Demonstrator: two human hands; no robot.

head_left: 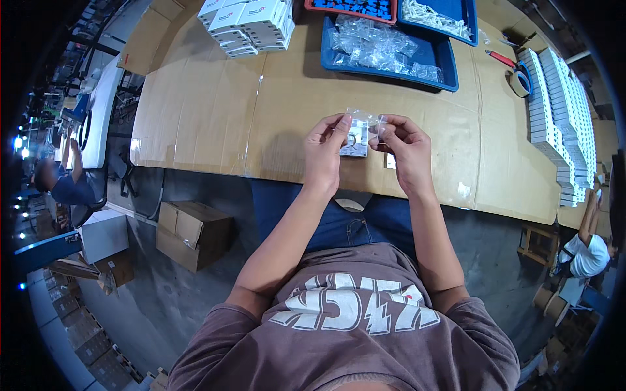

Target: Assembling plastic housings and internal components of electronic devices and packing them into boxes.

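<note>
Between my two hands, above the near edge of the table, is a small clear plastic bag. My left hand pinches its left side between thumb and fingers. My right hand is closed on its right side, with thumb and fingertips together. A small dark thing shows near the bag, too small to make out. Just below the bag sits a small white printed box, partly covered by the bag and my left fingers. Beside my right fingers, a small white piece lies on the cardboard.
Ahead stand a blue tray of clear bags, a red tray of blue parts and a blue tray of white parts. Stacked white boxes stand far left; more box rows with tape at right. Other people work at both sides.
</note>
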